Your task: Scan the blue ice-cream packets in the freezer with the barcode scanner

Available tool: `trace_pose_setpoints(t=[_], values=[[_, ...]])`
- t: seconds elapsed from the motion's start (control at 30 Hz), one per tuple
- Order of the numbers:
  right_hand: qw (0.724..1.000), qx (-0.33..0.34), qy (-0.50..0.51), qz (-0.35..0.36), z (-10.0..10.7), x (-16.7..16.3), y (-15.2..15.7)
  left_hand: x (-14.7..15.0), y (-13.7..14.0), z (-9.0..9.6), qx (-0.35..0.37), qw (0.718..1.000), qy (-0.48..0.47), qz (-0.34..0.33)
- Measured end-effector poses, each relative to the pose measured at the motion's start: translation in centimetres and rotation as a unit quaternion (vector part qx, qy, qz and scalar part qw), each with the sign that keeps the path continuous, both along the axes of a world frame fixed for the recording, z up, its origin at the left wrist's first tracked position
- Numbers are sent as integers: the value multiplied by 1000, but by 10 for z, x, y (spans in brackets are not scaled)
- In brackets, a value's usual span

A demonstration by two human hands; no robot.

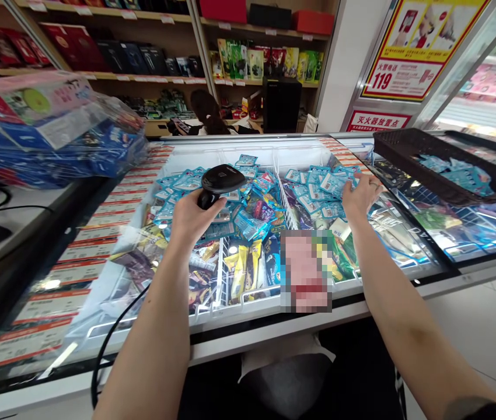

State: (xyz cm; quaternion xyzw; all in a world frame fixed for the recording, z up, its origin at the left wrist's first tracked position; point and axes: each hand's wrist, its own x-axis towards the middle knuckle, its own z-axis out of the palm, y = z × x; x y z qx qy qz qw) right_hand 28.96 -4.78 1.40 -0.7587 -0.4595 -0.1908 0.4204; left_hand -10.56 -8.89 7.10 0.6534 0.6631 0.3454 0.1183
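Note:
My left hand (195,217) is wrapped round the handle of a black barcode scanner (223,178), whose head hangs over a spread of small blue packets (187,182). To the right, my right hand (360,197) has its fingers bent at the edge of a blue packet (333,184), seemingly pinching it. A second heap of blue packets (315,192) lies beside that hand. Both heaps rest on the glass top of a chest freezer (248,344). Wrapped ice creams (248,265) show through the glass in wire baskets.
A dark brown basket (449,189) with more blue packets stands at the right. Plastic-wrapped boxes (51,128) are stacked at the left. The scanner's black cable (110,335) runs down past my left arm. Beyond the freezer are a person (210,114) and stocked shelves (156,79).

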Motion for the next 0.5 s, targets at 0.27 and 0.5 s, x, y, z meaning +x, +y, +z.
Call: trace_pose_setpoints(t=[0.27, 0.5], values=[[979, -101, -88, 156, 6, -37, -7, -10, 7, -5, 7, 1000, 4, 18], [972, -89, -109, 188, 10, -52, -8, -16, 5, -4, 11, 999, -34, 38]])
